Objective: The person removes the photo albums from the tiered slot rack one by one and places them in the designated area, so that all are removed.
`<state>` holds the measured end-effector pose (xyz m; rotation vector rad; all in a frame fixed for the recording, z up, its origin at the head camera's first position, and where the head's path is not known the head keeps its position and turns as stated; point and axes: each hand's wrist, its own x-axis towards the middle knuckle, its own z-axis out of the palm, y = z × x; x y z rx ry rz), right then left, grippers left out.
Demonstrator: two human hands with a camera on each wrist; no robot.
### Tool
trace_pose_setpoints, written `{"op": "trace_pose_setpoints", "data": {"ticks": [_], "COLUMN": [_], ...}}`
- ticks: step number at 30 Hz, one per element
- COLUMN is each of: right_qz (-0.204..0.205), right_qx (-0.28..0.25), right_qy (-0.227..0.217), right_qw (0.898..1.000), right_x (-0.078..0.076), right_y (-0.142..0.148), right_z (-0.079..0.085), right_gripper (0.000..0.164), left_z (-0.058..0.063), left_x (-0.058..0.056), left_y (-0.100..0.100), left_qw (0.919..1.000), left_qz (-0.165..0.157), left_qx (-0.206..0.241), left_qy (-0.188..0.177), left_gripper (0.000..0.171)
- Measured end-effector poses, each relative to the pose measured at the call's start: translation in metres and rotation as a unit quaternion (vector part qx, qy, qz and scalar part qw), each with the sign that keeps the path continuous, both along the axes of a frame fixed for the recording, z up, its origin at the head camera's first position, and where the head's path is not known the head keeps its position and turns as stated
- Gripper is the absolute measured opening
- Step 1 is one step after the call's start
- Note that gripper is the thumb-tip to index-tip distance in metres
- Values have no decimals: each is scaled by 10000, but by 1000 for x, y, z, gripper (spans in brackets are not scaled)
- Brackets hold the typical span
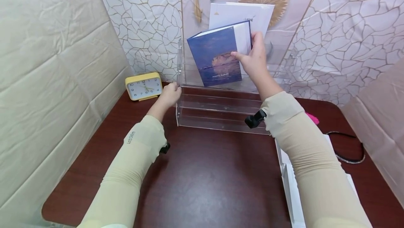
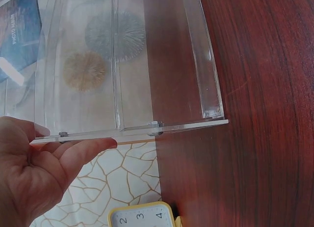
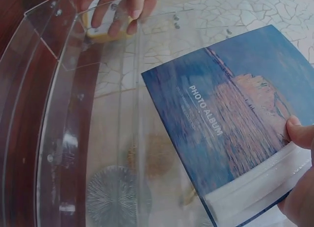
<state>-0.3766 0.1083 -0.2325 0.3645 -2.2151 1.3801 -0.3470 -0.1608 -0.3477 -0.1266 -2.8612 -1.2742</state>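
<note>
A blue photo album [image 1: 217, 58] with a sea-and-cliff picture is tilted above the upper level of a clear acrylic rack [image 1: 221, 107]. My right hand [image 1: 254, 58] pinches the album by its right edge, thumb on the front cover. Behind it, a white book or folder [image 1: 240, 12] leans upright in the rack. My left hand [image 1: 170, 94] grips the rack's left side panel; in the left wrist view, the thumb and fingers [image 2: 88, 151] lie on either side of the panel edge. The album's lower edge is seen through clear plastic, so its exact contact is unclear.
A yellow alarm clock [image 1: 144, 87] stands on the dark wooden table [image 1: 202, 179] left of the rack. White trays or boxes [image 1: 291, 189] lie under my right forearm. Further right are a black band [image 1: 350, 159] and a pink item [image 1: 312, 118]. Patterned cloth walls enclose the table.
</note>
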Motion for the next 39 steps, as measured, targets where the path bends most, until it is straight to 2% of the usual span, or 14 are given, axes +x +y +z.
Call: {"op": "trace_pose_setpoints", "data": {"ticks": [6,11,18,25,30,39], "right_qz": [116,252,293,589,534,494], "right_qx": [-224,-561,-729,-1196,-1218,-1310], "right_qy": [-49,7,40,130,210,295], "right_qw": [9997,9981,9969,9910,9909,9897], "right_x": [2,1,0,2,4,8], "right_y": [2,6,13,20,24,32], "right_z": [9,10,13,21,24,28], "right_gripper": [59,59,60,60,61,61], "left_z": [-1,-1,-1,1,2,2], "left_x": [-1,-1,1,1,2,2], "left_y": [0,1,1,1,1,1], "left_qw": [10000,10000,9998,10000,10000,9999], "left_qz": [7,11,25,35,41,13], "left_qx": [-7,-16,122,35,-51,112], "left_qy": [5,-5,-137,-65,-15,-85], "left_gripper": [25,25,26,25,26,27]}}
